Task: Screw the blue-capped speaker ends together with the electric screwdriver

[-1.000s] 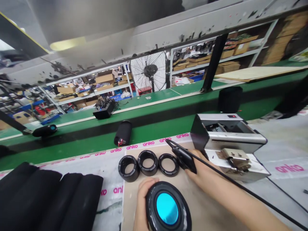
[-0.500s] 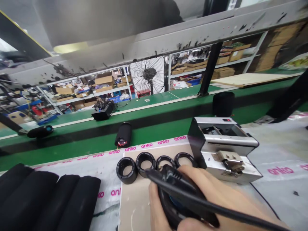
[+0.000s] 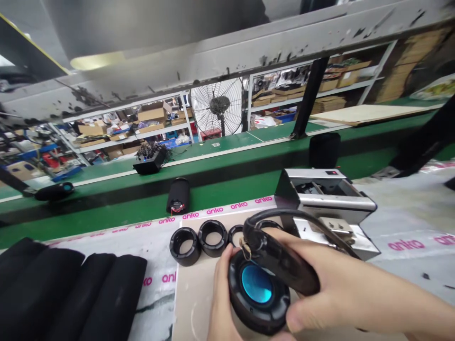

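Observation:
A round black speaker end with a shiny blue cone [image 3: 256,283] is tilted toward me near the bottom centre. My left hand [image 3: 221,303] is closed around its left side, the fingers reaching up along the rim. In my right hand [image 3: 334,277] lies a black corded tool [image 3: 284,263], its handle across the speaker end; its working tip is hidden. The right thumb touches the rim of the speaker end. Just beyond stand several black rings in a row, among them the leftmost ring [image 3: 185,246] and the one beside it [image 3: 212,238], on a beige board [image 3: 194,293].
A metal box device [image 3: 330,199] with a red switch stands at right behind my right hand. Black cylindrical sleeves [image 3: 106,293] lie at left. A black cylinder with red wires [image 3: 178,195] sits on the green conveyor [image 3: 227,182]. A metal beam [image 3: 199,61] crosses overhead.
The corded tool has turned, so its cord now arches up and back to the right. The speaker end's blue cone, mostly covered before, now faces me.

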Tool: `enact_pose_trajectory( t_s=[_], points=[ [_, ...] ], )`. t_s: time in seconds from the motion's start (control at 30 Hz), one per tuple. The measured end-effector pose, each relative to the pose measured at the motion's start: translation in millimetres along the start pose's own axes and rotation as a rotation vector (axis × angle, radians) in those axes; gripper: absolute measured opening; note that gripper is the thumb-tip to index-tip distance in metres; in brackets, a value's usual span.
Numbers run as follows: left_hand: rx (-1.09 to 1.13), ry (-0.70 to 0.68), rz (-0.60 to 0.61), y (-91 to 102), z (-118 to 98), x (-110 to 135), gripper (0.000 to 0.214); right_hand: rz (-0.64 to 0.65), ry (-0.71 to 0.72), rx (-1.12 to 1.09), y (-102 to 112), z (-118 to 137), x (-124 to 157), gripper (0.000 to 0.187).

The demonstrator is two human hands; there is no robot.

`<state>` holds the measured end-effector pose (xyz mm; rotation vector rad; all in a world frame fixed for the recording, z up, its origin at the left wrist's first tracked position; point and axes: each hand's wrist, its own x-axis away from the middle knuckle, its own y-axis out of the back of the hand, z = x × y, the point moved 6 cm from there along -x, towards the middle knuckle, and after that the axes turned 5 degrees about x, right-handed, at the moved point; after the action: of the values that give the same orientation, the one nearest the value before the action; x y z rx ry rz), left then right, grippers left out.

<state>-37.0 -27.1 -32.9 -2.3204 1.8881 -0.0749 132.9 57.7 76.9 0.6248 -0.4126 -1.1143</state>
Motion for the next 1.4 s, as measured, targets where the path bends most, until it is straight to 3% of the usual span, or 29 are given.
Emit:
enact_pose_trajectory(
  t_s=[0.17,0.3,0.43,0.67,0.87,1.07,1.3,1.4],
  points=[
    [0.130,0.142,0.052,-1.8,-5.0,-7.0,0.131,0.281,-0.162,-0.347,-8.4,-6.9,3.5,0.093],
    [0.187,0.309,-0.047,-8.4,-12.5,-6.9,0.139,0.169,-0.181,-0.125,-11.0,-19.6,11.1,0.106],
    [0.201,0.330,-0.060,-11.4,-18.1,-6.7,0.147,0.210,-0.316,0.077,-21.7,-31.3,17.1,0.115],
    [0.301,0.301,-0.018,-10.2,-16.6,-6.2,0.132,0.189,-0.160,0.145,-21.0,-29.0,21.2,0.093],
    [0.570,0.329,-0.093,-18.2,-22.3,-5.5,0.118,0.111,-0.147,0.123,-19.5,-24.4,18.9,0.090],
    [0.476,0.283,0.009,-8.8,-13.5,-7.4,0.112,-0.058,-0.049,0.194,-8.6,-0.3,4.3,0.078],
    [0.430,0.311,-0.001,-2.7,-6.3,-6.0,0.119,-0.056,-0.076,0.214,-10.7,-6.5,8.2,0.079],
    [0.429,0.319,-0.002,-4.8,-10.5,-6.1,0.119,0.022,-0.116,0.224,-12.5,-17.9,14.2,0.084]
  ],
)
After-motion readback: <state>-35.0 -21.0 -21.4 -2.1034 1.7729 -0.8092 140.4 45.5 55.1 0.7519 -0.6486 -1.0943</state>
